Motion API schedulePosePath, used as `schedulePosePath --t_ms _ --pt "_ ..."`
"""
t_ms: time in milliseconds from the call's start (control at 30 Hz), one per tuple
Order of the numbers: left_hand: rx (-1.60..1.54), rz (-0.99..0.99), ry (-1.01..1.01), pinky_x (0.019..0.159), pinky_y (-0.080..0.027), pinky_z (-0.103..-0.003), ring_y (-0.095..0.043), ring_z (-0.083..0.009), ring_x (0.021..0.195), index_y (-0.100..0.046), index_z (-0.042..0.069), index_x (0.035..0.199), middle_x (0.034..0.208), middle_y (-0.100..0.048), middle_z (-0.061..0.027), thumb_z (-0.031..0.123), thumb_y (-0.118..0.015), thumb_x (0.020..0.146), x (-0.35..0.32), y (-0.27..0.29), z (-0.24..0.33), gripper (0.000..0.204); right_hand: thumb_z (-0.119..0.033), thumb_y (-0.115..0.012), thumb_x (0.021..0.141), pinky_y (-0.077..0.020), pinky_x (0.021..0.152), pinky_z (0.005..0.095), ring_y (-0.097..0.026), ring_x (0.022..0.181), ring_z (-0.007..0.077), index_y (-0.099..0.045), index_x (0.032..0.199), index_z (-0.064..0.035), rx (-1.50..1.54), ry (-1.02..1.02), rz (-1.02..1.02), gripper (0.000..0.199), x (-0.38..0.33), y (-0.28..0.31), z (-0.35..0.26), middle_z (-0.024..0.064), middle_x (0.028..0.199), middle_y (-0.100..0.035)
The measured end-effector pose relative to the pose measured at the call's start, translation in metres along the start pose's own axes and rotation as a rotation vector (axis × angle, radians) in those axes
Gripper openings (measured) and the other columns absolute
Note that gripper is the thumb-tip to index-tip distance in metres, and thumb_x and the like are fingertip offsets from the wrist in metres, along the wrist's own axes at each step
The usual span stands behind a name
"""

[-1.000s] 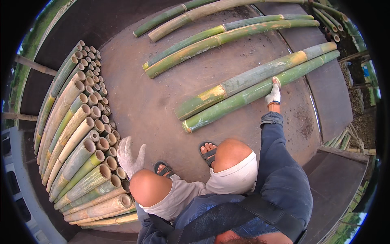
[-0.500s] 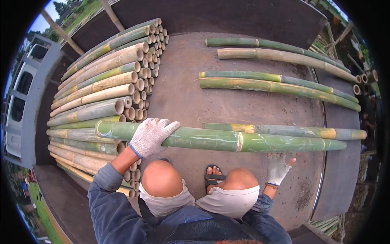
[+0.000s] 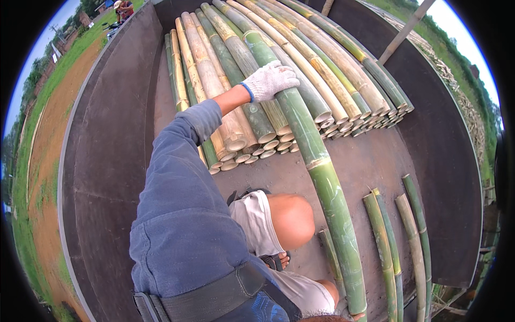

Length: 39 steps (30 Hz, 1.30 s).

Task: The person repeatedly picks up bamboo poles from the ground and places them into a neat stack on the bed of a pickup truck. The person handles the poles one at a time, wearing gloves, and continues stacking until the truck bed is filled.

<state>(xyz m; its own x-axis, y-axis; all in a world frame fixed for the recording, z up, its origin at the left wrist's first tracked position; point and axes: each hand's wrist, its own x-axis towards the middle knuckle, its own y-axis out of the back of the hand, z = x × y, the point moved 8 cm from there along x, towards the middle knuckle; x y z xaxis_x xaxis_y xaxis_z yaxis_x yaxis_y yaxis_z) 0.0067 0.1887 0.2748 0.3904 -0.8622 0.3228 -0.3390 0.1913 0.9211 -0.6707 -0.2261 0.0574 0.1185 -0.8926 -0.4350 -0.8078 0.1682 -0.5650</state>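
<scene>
A thick green bamboo pole point(image 3: 330, 188) slants from the top of the bamboo stack down to the lower edge of the view. My left hand point(image 3: 270, 81), in a whitish knit glove with a blue cuff, is closed over it near its far end. That far end rests on or just above the stacked poles point(image 3: 206, 70); which, I cannot tell. Of my right hand point(image 3: 358, 316), only bits of finger show against the pole's near end at the lower edge. The rest of that hand is hidden.
Dark side walls point(image 3: 110, 161) enclose the truck bed point(image 3: 370, 155). Several loose bamboo poles point(image 3: 414, 236) lie on the bed to the right. A short stretch of another pole point(image 3: 331, 257) shows beside my knee. A slanting wooden post point(image 3: 405, 32) stands at the far right.
My view has turned left toward the stack. The held pole now points onto the stack instead of lying across in front of me. My right hand has come to the pole's near end.
</scene>
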Motion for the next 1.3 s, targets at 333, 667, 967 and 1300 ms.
schedulePosePath --t_ms 333,667,967,1300 --pt "-0.464 0.179 -0.265 0.123 -0.041 -0.059 -0.058 -0.0373 0.141 -0.063 0.018 0.147 0.138 -0.065 -0.0108 0.042 -0.098 0.060 0.036 0.007 0.125 0.096 -0.051 -0.080 0.099 -0.0346 0.132 0.0599 -0.050 0.152 0.0386 -0.054 0.153 0.0022 -0.242 -0.287 -0.909 0.080 -0.104 -0.250 0.166 0.0213 0.164 -0.051" --pt "-0.243 0.251 -0.063 0.105 -0.053 -0.050 -0.067 -0.0325 0.117 -0.068 0.025 0.120 0.114 -0.064 -0.0063 0.029 -0.087 0.072 0.018 -0.005 0.020 0.052 -0.064 -0.082 0.092 -0.0451 0.122 0.0610 -0.055 0.147 0.0436 -0.041 0.167 -0.0033 -0.142 -0.007 -0.720 0.105 -0.082 -0.202 0.103 0.0184 0.167 -0.050" --pt "-0.139 0.090 0.061 0.120 -0.044 -0.052 -0.065 -0.0266 0.128 -0.068 0.026 0.126 0.123 -0.065 -0.0033 0.029 -0.089 0.072 -0.036 -0.021 -0.026 0.058 -0.070 -0.082 0.088 -0.0488 0.119 0.0608 -0.057 0.145 0.0440 -0.042 0.166 -0.0011 -0.249 -0.136 -0.710 0.111 -0.087 -0.193 0.110 0.0202 0.164 -0.052" --pt "-0.145 0.261 0.695 0.122 -0.045 -0.051 -0.057 -0.0377 0.144 -0.077 0.019 0.132 0.142 -0.069 -0.0120 0.038 -0.088 0.088 -0.144 0.022 -0.138 0.049 -0.077 -0.080 0.084 -0.0545 0.112 0.0597 -0.060 0.141 0.0447 -0.043 0.164 0.0011 -0.237 -0.393 -0.885 0.118 -0.094 -0.196 0.123 0.0226 0.160 -0.054"
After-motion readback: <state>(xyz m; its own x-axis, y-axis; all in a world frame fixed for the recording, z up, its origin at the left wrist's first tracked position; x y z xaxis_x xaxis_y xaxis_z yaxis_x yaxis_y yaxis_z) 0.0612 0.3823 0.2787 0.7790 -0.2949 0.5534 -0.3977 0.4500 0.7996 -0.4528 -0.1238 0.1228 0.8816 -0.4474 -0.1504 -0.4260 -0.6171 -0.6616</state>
